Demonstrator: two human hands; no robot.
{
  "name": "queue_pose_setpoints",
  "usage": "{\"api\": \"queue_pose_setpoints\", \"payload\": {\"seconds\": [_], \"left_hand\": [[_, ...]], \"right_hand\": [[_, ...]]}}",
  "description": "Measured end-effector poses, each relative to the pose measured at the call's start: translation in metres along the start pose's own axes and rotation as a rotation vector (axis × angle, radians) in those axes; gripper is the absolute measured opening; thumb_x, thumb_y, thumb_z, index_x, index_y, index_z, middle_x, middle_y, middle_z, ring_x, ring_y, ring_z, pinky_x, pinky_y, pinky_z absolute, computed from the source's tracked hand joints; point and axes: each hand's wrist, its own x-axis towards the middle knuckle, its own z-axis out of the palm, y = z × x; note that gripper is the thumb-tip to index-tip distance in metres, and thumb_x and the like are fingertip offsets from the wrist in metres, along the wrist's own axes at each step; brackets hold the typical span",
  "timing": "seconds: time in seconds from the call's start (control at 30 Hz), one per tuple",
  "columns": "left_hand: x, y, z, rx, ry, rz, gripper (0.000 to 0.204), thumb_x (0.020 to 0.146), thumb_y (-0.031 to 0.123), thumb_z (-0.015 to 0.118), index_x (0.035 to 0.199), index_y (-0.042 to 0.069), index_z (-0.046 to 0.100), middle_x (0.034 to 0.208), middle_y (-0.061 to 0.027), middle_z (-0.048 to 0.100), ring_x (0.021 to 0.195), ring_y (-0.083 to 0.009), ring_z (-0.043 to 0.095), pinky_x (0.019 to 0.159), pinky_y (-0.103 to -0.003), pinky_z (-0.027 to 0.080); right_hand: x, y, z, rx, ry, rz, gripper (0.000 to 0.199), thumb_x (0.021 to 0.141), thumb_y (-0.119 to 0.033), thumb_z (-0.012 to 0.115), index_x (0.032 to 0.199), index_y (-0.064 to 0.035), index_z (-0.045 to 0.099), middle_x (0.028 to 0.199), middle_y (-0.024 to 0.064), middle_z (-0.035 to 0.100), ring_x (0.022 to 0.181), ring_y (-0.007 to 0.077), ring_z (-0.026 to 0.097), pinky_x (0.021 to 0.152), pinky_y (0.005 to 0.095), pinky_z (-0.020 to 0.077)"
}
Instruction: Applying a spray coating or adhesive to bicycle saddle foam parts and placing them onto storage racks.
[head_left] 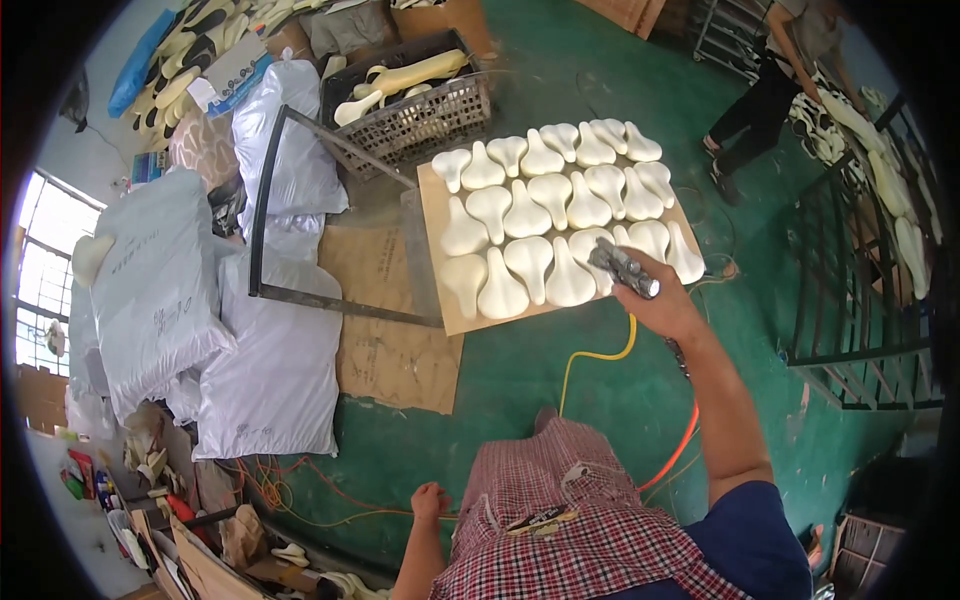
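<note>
My right hand (pixel 662 303) grips a silver spray gun (pixel 622 266) and holds it above the near right part of a tan board (pixel 433 215). On that board lie three rows of cream bicycle saddle pads (pixel 548 192), packed close together, with wide and narrow ends alternating. The gun and my hand hide part of the nearest row. Beneath my right forearm, an orange hose (pixel 683 440) curves over the floor. My left hand (pixel 430 500) hangs low beside my checked apron (pixel 560 500), fingers curled in, and nothing shows in it.
Left of the board stands a dark metal frame (pixel 262 215), with cardboard (pixel 400 365) below it. Stuffed white sacks (pixel 275 370) are piled farther left. A dark crate (pixel 420 130) holds more foam pieces. Black racks (pixel 850 290) stand right, near another person (pixel 770 90). A yellow hose (pixel 597 356) crosses the floor.
</note>
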Motion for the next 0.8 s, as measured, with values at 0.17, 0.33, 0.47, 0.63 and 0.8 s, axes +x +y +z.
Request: {"api": "queue_pose_setpoints", "payload": {"seconds": [0.17,0.33,0.47,0.63,0.8], "left_hand": [[0.0,-0.009,-0.008,0.005,-0.001,0.015,0.022,0.077,0.015,0.051,0.094,0.002,0.051,0.08,-0.0093,0.056,0.058,-0.0214,0.056,0.048,-0.029,0.045],[0.002,-0.027,-0.028,-0.005,-0.023,-0.023,0.023,0.078,0.016,0.051,0.095,0.002,0.051,0.08,-0.0095,0.057,0.058,-0.0215,0.056,0.049,-0.03,0.045],[0.001,-0.03,-0.036,-0.005,-0.014,-0.037,0.024,0.077,0.017,0.051,0.096,0.002,0.051,0.08,-0.0101,0.057,0.058,-0.0222,0.057,0.048,-0.03,0.045],[0.007,-0.033,-0.047,-0.007,-0.033,-0.018,0.026,0.077,0.019,0.052,0.097,0.001,0.051,0.081,-0.0103,0.057,0.059,-0.0228,0.058,0.046,-0.03,0.044],[0.017,-0.034,-0.05,-0.016,0.01,-0.033,0.017,0.077,0.014,0.05,0.09,0.003,0.053,0.075,-0.009,0.058,0.051,-0.02,0.057,0.039,-0.026,0.042]], "right_hand": [[-0.049,0.006,0.012,-0.017,-0.2,-0.103,0.043,0.067,-0.01,0.061,0.108,-0.0035,0.05,0.087,0.0129,0.06,0.079,0.0202,0.058,0.071,0.0293,0.0438],[-0.067,-0.001,0.028,0.037,-0.144,-0.054,0.042,0.068,-0.01,0.06,0.108,-0.0021,0.05,0.084,0.0133,0.06,0.076,0.0193,0.058,0.069,0.0289,0.0442],[-0.086,0.002,0.035,0.012,-0.046,-0.066,0.043,0.069,-0.012,0.06,0.109,-0.0022,0.049,0.084,0.0136,0.06,0.074,0.0197,0.058,0.068,0.0289,0.0442],[-0.122,0.01,0.048,-0.036,-0.189,-0.037,0.045,0.068,-0.012,0.061,0.11,-0.0037,0.049,0.085,0.0137,0.059,0.073,0.0194,0.057,0.068,0.0289,0.0443],[-0.111,0.003,0.047,-0.009,-0.077,-0.012,0.044,0.067,-0.012,0.062,0.109,-0.0042,0.049,0.086,0.0139,0.059,0.074,0.0212,0.058,0.068,0.0305,0.0446]]}}
